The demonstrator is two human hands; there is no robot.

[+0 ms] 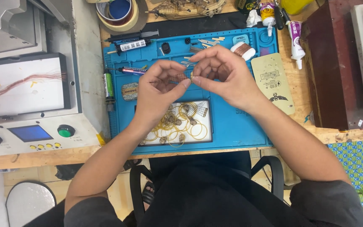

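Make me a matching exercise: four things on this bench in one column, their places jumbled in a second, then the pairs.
Things
1. Tape rolls
2. Green button
3. Tray of rings
4. Mesh piece

Places
A. Pinched between left hand and right hand
B. On the blue mat, under the hands
C. Top edge of bench, above the mat
D. On the machine panel at left

Pairs: 1-C, 2-D, 3-B, 4-A

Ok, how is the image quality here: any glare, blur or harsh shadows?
Head view: even, soft light with no harsh shadows; the white panel at left looks washed out; both hands, left hand and right hand, are sharp, but the tiny mesh piece between them is hard to resolve.
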